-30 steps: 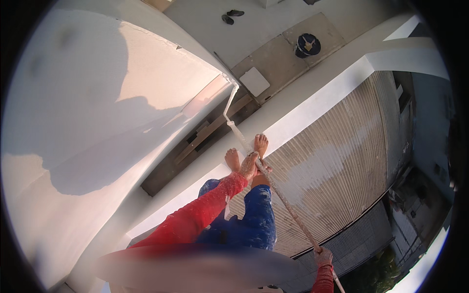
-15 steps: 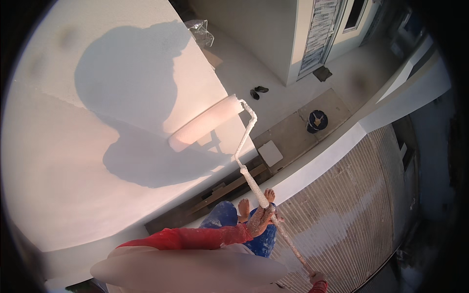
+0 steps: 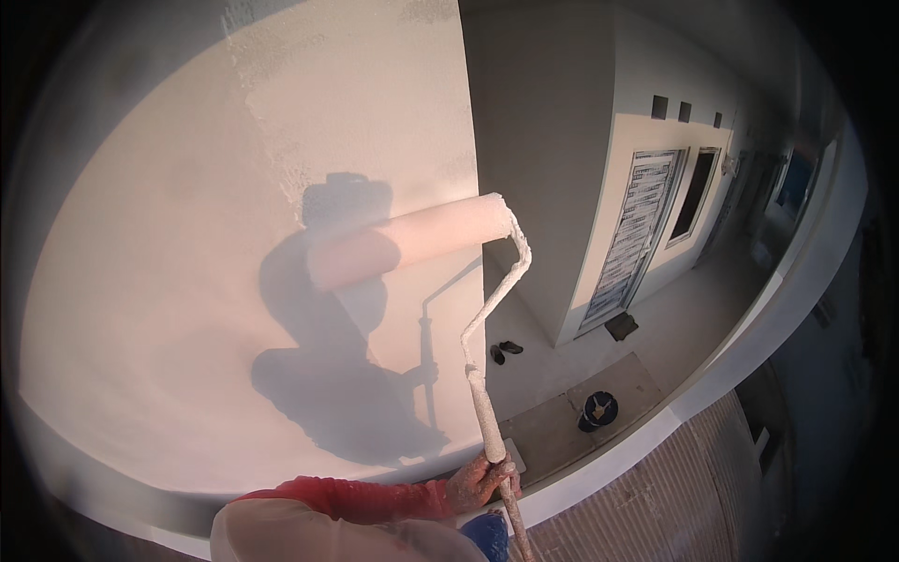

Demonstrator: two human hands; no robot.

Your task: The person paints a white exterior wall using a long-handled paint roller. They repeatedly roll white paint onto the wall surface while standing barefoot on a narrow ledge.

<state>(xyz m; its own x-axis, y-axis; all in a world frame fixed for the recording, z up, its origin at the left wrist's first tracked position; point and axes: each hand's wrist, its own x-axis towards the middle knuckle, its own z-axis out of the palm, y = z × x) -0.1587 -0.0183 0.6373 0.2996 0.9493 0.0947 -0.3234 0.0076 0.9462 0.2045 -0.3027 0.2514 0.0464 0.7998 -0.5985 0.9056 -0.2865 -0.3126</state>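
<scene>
A long-handled paint roller point(image 3: 412, 236) with a pale, paint-coated sleeve lies against the white wall point(image 3: 169, 309). Its bent metal frame point(image 3: 496, 295) is crusted with paint and leads down to a pole point(image 3: 486, 421). My left hand point(image 3: 479, 483), in a red sleeve, is closed round the pole just below the thick grip. The pole runs on past the lower edge, and my right hand is outside the picture. A shadow of my body and the roller falls across the wall around the roller.
Beyond the wall's right edge, a dark paint bucket point(image 3: 599, 409) stands on the floor below, near a pair of dark shoes point(image 3: 506, 351). A white parapet point(image 3: 618, 459) curves along a corrugated roof point(image 3: 655, 487). Farther back are a door point(image 3: 632, 234) and a doormat point(image 3: 622, 326).
The view has tilted up toward the wall and door. The roller is higher on the wall and lies more level. My right hand, on the pole's lower end before, has left the picture.
</scene>
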